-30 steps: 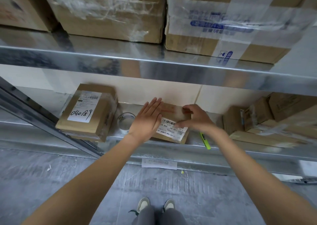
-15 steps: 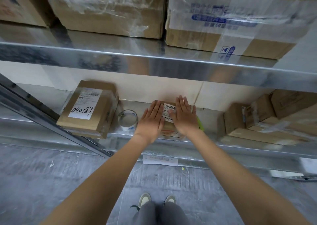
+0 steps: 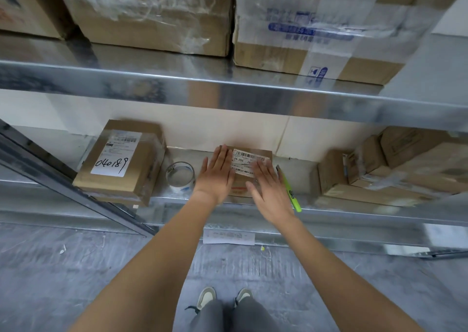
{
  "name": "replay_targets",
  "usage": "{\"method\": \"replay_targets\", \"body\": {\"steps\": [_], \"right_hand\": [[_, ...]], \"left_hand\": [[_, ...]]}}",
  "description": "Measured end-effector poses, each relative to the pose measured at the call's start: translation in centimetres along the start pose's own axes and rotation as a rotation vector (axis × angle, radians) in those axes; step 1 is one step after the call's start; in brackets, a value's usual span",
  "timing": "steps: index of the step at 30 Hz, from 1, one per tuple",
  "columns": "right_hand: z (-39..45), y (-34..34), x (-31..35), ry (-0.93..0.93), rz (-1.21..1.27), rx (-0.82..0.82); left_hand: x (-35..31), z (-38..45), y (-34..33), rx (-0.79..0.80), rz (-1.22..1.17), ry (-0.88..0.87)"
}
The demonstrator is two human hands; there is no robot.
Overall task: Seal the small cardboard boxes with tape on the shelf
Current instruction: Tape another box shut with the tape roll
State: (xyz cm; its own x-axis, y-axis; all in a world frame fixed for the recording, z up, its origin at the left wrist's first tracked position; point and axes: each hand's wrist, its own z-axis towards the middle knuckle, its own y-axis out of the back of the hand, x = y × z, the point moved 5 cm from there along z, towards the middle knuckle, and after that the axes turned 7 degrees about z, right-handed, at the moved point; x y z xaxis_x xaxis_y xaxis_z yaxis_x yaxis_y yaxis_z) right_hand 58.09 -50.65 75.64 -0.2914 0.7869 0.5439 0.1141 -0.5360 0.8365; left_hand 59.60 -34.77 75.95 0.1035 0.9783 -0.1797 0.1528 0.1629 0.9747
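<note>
Here your left hand (image 3: pixel 217 173) and right hand (image 3: pixel 269 188) lay flat, fingers straight, gripping nothing, pressing the small box (image 3: pixel 250 165) on the lower shelf (image 3: pixel 354 211). It looked light, stiff, slick with tape; hold its side walls. Beyond sat the tape roll (image 3: pixel 180 177).

boxes (image 3: pixel 250 169): 8 (some partly cut off) | tape roll (image 3: pixel 180 177): 1 | marker (image 3: pixel 291 192): 1 | hands (image 3: pixel 216 177): 2

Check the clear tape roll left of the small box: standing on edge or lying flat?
Lying flat: the clear tape roll rests on the metal shelf, its round opening facing up.
</note>
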Motion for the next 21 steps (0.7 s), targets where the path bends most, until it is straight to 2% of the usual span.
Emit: {"method": "replay_targets", "body": {"steps": [1, 3, 5, 8, 10, 15, 21], "right_hand": [[0.2, 0.6, -0.2, -0.078, 0.109, -0.065], [-0.1, 1.5, -1.0, -0.326, 0.438, -0.177], [-0.1, 1.4, -1.2, -0.513, 0.675, -0.174], [0.0, 1.5, -0.3, -0.585, 0.820, -0.133], [0.0, 1.7, 0.1, -0.566, 0.877, -0.150], [-1.4, 2.6, 0.5, -0.549, 0.997, -0.198], [-5.2, 4.9, 2.1, -0.451, 1.052, -0.350]], "left_hand": [[0.0, -0.1, 0.2, -0.011, -0.089, 0.029], [0.5, -0.8, 0.8, -0.131, -0.369, 0.157], [1.1, -1.6, 1.0, -0.215, -0.687, 0.375], [0.5, -2.3, 0.1, -0.191, -1.250, 0.705], [-0.4, -2.8, 0.0, -0.224, -1.483, 0.763], [-1.3, -5.3, 1.1, -0.302, -1.466, 0.811], [-3.9, -9.6, 3.4, -0.298, -1.359, 0.784]]}}
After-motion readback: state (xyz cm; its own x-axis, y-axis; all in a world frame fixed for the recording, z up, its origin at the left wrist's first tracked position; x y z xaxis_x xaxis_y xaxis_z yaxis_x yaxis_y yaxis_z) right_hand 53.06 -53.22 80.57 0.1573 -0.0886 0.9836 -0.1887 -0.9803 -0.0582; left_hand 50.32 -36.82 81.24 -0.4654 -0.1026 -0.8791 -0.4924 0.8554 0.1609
